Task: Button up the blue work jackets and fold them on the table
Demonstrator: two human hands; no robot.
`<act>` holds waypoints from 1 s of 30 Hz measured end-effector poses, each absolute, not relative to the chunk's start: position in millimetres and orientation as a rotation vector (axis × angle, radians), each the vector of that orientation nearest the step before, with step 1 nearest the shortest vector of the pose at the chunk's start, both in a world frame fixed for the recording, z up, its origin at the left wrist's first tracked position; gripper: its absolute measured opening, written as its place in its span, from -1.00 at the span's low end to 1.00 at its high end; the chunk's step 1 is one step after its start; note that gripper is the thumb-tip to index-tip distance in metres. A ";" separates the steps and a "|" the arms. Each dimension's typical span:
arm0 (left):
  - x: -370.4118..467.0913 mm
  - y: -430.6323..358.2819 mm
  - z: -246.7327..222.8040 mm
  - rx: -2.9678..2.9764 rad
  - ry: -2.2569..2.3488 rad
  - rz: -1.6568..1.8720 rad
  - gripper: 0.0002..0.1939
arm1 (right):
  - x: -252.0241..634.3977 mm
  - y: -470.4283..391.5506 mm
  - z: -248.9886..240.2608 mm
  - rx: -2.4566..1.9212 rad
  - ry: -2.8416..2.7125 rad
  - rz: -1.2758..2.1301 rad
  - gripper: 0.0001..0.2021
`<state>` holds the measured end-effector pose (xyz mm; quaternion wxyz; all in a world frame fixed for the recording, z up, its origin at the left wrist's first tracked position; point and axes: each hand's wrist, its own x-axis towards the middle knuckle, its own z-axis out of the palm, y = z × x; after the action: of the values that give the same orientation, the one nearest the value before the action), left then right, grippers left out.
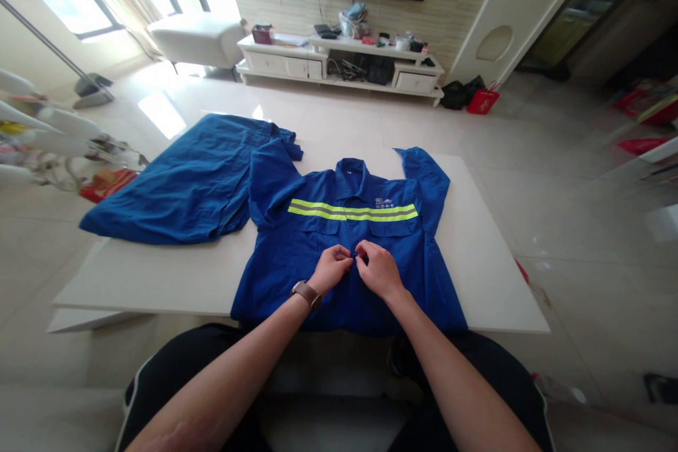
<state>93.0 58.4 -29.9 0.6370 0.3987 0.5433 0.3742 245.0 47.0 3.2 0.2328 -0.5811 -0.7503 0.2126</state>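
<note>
A blue work jacket point(296, 261) with a yellow-green reflective stripe across its chest lies spread on the white table, collar away from me. My left hand point(332, 268), with a brown-strapped watch on the wrist, pinches the jacket's front placket just below the stripe. Close beside it on the right, my right hand point(377, 268) pinches the same placket, its fingertips nearly meeting the left ones. Whether a button is between the fingers is too small to tell. The jacket's sleeves are bent up and outward at both sides.
Another blue garment point(180, 183) lies on the left part of the white table point(487, 282), hanging over its edge. Beyond the table are a low white TV cabinet point(286, 63), a white bench point(195, 39) and a red bag point(482, 100) on the floor.
</note>
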 end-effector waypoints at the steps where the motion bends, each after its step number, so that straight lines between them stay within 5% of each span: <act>1: 92.8 58.3 -29.9 0.911 1.237 0.852 -0.84 | 245.3 47.1 2.9 -1.594 -2.054 0.589 -0.85; 15: 89.4 60.9 -29.2 1.018 1.211 0.814 -0.73 | 245.4 57.3 -13.1 -1.615 -1.565 1.000 -0.94; 30: 86.9 60.8 -39.6 1.200 1.241 0.817 -0.78 | 252.3 55.9 -10.3 -1.603 -1.985 0.791 -0.78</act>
<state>86.9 60.8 -39.6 0.5775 0.5130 0.5305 0.3492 252.3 55.9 -10.3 0.2330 -0.5837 -0.7225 0.2880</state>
